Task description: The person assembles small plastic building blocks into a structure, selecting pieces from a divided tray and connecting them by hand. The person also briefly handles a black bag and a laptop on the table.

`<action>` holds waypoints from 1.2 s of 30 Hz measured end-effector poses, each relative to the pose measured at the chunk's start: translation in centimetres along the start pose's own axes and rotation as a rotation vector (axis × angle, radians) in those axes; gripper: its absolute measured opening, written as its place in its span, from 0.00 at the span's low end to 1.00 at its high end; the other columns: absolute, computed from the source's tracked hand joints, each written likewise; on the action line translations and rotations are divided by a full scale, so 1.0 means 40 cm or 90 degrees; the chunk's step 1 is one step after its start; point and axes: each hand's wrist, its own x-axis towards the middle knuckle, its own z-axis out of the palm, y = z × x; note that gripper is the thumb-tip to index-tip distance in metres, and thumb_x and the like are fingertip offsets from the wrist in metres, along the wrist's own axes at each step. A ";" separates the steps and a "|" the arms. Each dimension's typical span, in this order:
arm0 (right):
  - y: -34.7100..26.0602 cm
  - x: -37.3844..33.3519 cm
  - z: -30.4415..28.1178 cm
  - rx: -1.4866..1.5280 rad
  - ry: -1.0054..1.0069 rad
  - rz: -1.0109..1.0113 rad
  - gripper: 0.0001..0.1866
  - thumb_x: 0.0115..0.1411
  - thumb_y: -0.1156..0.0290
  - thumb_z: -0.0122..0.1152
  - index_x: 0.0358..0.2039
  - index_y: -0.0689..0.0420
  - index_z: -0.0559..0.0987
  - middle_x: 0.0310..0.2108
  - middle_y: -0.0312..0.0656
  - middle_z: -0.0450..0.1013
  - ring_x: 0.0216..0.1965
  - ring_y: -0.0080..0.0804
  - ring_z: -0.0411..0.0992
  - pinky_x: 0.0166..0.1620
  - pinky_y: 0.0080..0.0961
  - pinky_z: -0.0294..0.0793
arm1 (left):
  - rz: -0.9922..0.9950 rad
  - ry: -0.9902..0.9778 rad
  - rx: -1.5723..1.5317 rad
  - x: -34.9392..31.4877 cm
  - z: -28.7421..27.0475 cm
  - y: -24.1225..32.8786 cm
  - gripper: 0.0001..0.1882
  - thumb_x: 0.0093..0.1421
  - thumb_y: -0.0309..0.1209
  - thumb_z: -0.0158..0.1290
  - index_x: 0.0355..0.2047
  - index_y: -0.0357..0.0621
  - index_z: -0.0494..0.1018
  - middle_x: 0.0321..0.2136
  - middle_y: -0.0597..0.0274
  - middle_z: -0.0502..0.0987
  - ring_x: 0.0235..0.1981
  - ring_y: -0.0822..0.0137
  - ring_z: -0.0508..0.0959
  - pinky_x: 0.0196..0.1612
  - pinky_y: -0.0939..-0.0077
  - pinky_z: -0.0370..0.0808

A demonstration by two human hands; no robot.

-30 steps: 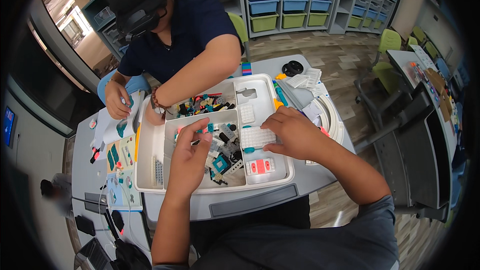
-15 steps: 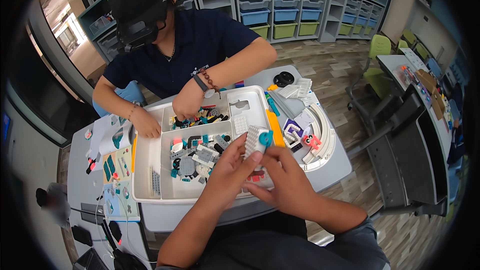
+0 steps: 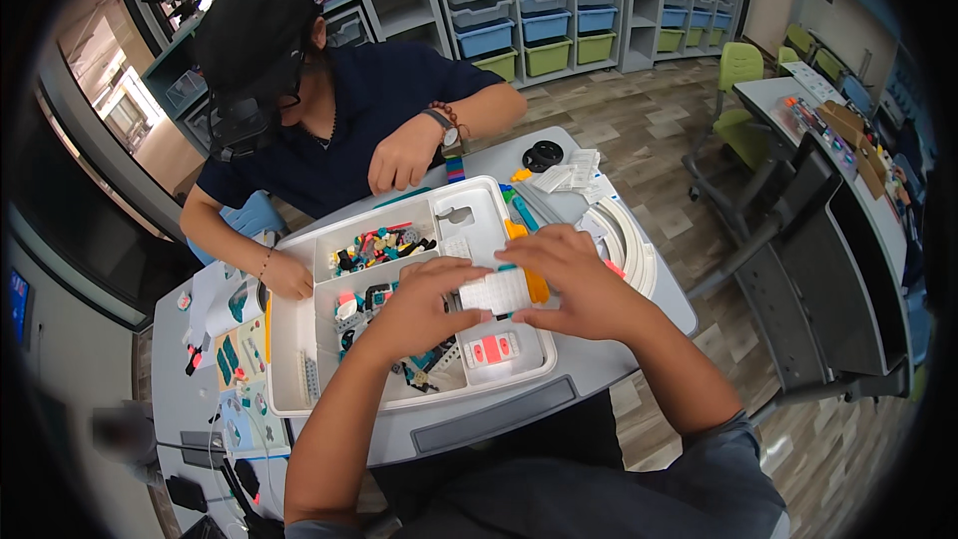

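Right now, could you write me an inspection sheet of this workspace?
Surface: grey table, bearing a white tray.
Things in hand: white studded block, over the tray.
Clutter: loose bricks in the tray; white curved pieces and black round parts beyond its right side.
Hands: left hand and right hand hold the block at opposite ends.
Cables: white cable at lower left, by an open booklet.
Surroundings: co-worker opposite, blue bins, green bins, green chair.

Head-height fisheye, downward over the table (image 3: 617,341)
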 end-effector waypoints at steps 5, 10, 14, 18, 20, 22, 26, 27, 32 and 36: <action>0.028 0.023 0.036 -0.105 -0.146 -0.017 0.34 0.53 0.55 0.75 0.58 0.53 0.77 0.54 0.39 0.77 0.61 0.39 0.65 0.62 0.41 0.56 | 0.004 0.017 0.157 -0.034 0.018 -0.014 0.26 0.55 0.40 0.68 0.54 0.48 0.79 0.54 0.57 0.76 0.62 0.57 0.65 0.66 0.59 0.54; 0.029 0.044 0.062 -0.142 -0.160 -0.020 0.34 0.53 0.52 0.75 0.57 0.54 0.78 0.51 0.41 0.78 0.57 0.39 0.70 0.60 0.42 0.57 | 0.019 0.020 0.240 -0.041 0.012 -0.008 0.24 0.57 0.39 0.66 0.52 0.42 0.79 0.47 0.61 0.77 0.54 0.57 0.68 0.61 0.60 0.58; 0.003 0.066 0.054 -0.181 -0.220 0.028 0.34 0.52 0.50 0.75 0.56 0.54 0.78 0.50 0.42 0.78 0.55 0.39 0.72 0.59 0.39 0.58 | 0.044 0.030 0.268 -0.046 0.017 -0.020 0.22 0.58 0.37 0.64 0.51 0.41 0.79 0.46 0.60 0.77 0.53 0.56 0.68 0.60 0.59 0.59; 0.002 0.062 0.047 -0.101 -0.199 0.053 0.33 0.53 0.55 0.75 0.57 0.55 0.78 0.54 0.43 0.77 0.58 0.41 0.71 0.60 0.40 0.63 | 0.061 0.043 0.328 -0.046 0.030 -0.008 0.21 0.59 0.35 0.63 0.50 0.39 0.79 0.45 0.58 0.77 0.53 0.57 0.69 0.61 0.58 0.59; 0.034 0.039 0.061 -0.031 -0.141 0.010 0.31 0.55 0.59 0.75 0.57 0.57 0.77 0.56 0.44 0.76 0.59 0.42 0.70 0.62 0.40 0.66 | 0.066 0.045 0.345 -0.045 0.028 -0.005 0.20 0.59 0.35 0.63 0.50 0.38 0.78 0.45 0.58 0.76 0.53 0.57 0.69 0.62 0.57 0.58; 0.037 0.032 0.051 -0.013 -0.141 0.025 0.29 0.55 0.63 0.74 0.57 0.57 0.77 0.58 0.44 0.75 0.61 0.44 0.70 0.63 0.39 0.68 | 0.069 0.035 0.364 -0.040 0.030 -0.001 0.20 0.59 0.34 0.63 0.49 0.38 0.79 0.44 0.59 0.76 0.53 0.57 0.69 0.63 0.56 0.58; 0.023 0.045 0.038 0.011 -0.168 0.057 0.27 0.55 0.67 0.74 0.56 0.58 0.78 0.58 0.44 0.75 0.62 0.44 0.69 0.62 0.36 0.72 | 0.064 0.045 0.409 -0.046 0.021 0.023 0.20 0.58 0.34 0.63 0.49 0.39 0.79 0.43 0.60 0.76 0.53 0.58 0.70 0.63 0.54 0.57; 0.027 0.044 0.037 0.010 -0.169 0.053 0.27 0.55 0.67 0.74 0.56 0.58 0.78 0.57 0.44 0.75 0.61 0.43 0.70 0.62 0.36 0.72 | 0.064 0.049 0.409 -0.046 0.020 0.028 0.20 0.58 0.34 0.63 0.49 0.39 0.79 0.42 0.60 0.76 0.52 0.58 0.70 0.63 0.54 0.57; 0.038 0.039 0.035 -0.002 -0.151 0.001 0.23 0.53 0.70 0.74 0.49 0.63 0.81 0.52 0.50 0.78 0.56 0.45 0.73 0.58 0.37 0.75 | 0.065 0.056 0.382 -0.046 0.029 0.014 0.20 0.58 0.34 0.63 0.49 0.39 0.79 0.40 0.60 0.76 0.52 0.59 0.70 0.62 0.54 0.58; 0.023 0.044 0.040 -0.024 -0.133 -0.033 0.22 0.51 0.72 0.74 0.48 0.62 0.81 0.46 0.47 0.77 0.53 0.45 0.73 0.56 0.37 0.75 | 0.072 0.075 0.361 -0.054 0.034 -0.002 0.19 0.58 0.34 0.63 0.48 0.39 0.79 0.40 0.60 0.75 0.51 0.59 0.71 0.61 0.55 0.59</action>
